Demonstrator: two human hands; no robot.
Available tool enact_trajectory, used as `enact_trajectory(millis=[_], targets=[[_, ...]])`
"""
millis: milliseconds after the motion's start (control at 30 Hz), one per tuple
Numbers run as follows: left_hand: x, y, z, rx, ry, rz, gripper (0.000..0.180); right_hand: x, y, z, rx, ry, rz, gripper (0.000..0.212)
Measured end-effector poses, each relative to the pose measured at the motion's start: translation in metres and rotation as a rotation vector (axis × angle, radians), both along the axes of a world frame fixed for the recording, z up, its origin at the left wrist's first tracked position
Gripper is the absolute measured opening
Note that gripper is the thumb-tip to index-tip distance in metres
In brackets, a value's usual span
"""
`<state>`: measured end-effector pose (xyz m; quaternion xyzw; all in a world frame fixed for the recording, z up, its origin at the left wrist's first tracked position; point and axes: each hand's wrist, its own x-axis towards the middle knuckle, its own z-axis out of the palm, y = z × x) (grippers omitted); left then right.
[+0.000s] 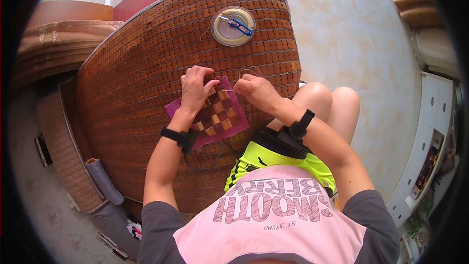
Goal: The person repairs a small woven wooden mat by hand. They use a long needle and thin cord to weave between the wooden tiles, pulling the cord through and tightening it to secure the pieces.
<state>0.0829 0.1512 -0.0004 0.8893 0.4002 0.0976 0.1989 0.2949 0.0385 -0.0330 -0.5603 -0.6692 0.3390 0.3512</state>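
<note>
A purple-edged square (238,110) with a checkered middle of light and dark brown blocks lies on the brown tiled mat. Over its far left side is my left hand (195,87), thumb and fingers apart, with nothing seen between them; its palm side is hidden. My right hand (255,91) is pinched at the square's right edge. From those fingertips a pale thread (225,90) runs left across the far corner, and a loose loop curls just beyond the knuckles. Whether a needle is in the pinch is too small to tell.
Farther off stands a round clear container (220,36) with blue-handled thread snips (238,25) on top. The tiled mat (146,68) ends at a grey border on the right, near my bare knees. A rolled grey-blue cloth (104,182) lies at left.
</note>
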Motion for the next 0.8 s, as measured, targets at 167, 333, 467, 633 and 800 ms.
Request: enact_trajectory(millis=[167,333,467,633,800], targets=[[-0.021,-0.041,0.002,0.234,-0.102,-0.095,0.026,0.006,0.007,-0.002,0.027,-0.089,-0.048,0.004],[-0.035,-0.072,-0.011,0.25,0.073,-0.17,0.048,0.002,0.013,-0.002,0.01,-0.156,-0.044,0.003],[-0.038,-0.076,-0.016,0.257,0.088,-0.161,0.051,0.0,0.013,-0.001,-0.001,-0.165,-0.05,0.004],[-0.04,-0.075,-0.018,0.246,0.083,-0.164,0.053,0.002,0.013,-0.003,0.007,-0.161,-0.047,0.005],[-0.041,-0.076,-0.021,0.251,0.073,-0.155,0.055,0.0,0.018,-0.001,0.02,-0.191,-0.029,0.007]])
